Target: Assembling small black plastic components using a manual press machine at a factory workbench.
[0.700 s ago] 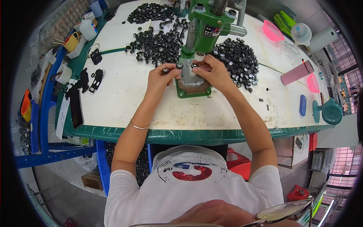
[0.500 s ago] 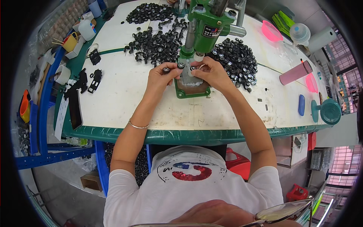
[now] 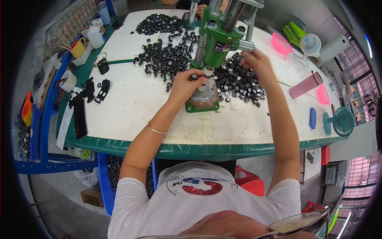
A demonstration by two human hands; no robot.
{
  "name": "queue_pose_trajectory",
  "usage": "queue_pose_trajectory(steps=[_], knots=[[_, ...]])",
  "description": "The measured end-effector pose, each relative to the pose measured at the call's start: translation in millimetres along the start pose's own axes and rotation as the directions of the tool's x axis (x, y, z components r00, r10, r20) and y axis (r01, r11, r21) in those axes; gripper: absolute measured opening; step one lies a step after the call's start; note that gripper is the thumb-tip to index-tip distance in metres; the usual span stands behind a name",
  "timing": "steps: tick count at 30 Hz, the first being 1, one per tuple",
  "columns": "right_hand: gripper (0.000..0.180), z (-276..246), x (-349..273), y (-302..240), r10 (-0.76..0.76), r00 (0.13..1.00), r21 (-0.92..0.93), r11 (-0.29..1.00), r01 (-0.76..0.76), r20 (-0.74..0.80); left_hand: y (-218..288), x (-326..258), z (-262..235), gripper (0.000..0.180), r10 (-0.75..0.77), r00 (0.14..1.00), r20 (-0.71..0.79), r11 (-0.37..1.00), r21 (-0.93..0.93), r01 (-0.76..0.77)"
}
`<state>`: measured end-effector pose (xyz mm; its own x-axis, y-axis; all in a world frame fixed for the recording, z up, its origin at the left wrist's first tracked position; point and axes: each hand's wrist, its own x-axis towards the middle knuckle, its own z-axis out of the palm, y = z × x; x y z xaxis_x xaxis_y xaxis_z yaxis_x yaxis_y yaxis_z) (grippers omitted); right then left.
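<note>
Bench (image 3: 143, 123): white top, green rim. Green press (image 3: 218, 47) stands toward the middle of the far half, its green base (image 3: 202, 106) facing the near edge.

Left hand (image 3: 184, 87): at the press, left of the spindle (image 3: 209, 69). Thumb and fingers pinch a small black wheel (image 3: 193, 77), which sits just left of the spindle, above the base. A dark round piece (image 3: 208, 74) shows directly under the spindle tip, near the fingertips; whether it joins the pinched wheel cannot be made out. Bracelet (image 3: 157, 129) on left forearm.

Right hand (image 3: 258, 65): raised over the right side of the bench, just below the end of the press's metal bar (image 3: 246, 45). Fingers bent, image blurred; cannot tell whether they grasp anything or touch the bar.

Loose stock: wheel heap (image 3: 242, 87) right of the press, below the right hand; heap of wheels with axles (image 3: 163, 57) left of it; black heap (image 3: 159, 24) toward the far edge.

Left edge: dark flat slab (image 3: 80, 119), black plastic part (image 3: 103, 91). Right edge: pink cylinder (image 3: 305, 85), blue flat object (image 3: 312, 118), green fan (image 3: 343, 121). Far edge: a co-worker's hand (image 3: 201, 9).
</note>
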<state>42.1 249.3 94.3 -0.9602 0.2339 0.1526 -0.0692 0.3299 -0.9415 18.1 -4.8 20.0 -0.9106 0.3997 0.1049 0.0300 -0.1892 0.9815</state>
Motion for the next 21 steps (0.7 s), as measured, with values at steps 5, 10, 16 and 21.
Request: queue_pose_trajectory(steps=[5,10,16,21], knots=[[0.037,-36,66,-68,-0.093,0.995,0.377,0.921,0.099,-0.034,-14,10,3,0.011,0.099,0.995,-0.014,0.995,-0.015,-0.099],[0.026,21,80,-184,-0.153,0.986,0.525,0.836,0.163,-0.062,-21,15,-2,0.011,0.206,0.979,-0.004,0.976,-0.068,-0.206],[0.031,-7,154,-169,-0.030,0.963,0.664,0.730,-0.162,0.267,-16,16,-2,0.011,0.209,0.978,0.022,0.978,-0.033,-0.208],[0.030,20,102,-184,-0.232,0.965,0.482,0.836,0.264,-0.126,-14,14,-4,0.010,0.171,0.985,0.027,0.985,-0.039,-0.170]])
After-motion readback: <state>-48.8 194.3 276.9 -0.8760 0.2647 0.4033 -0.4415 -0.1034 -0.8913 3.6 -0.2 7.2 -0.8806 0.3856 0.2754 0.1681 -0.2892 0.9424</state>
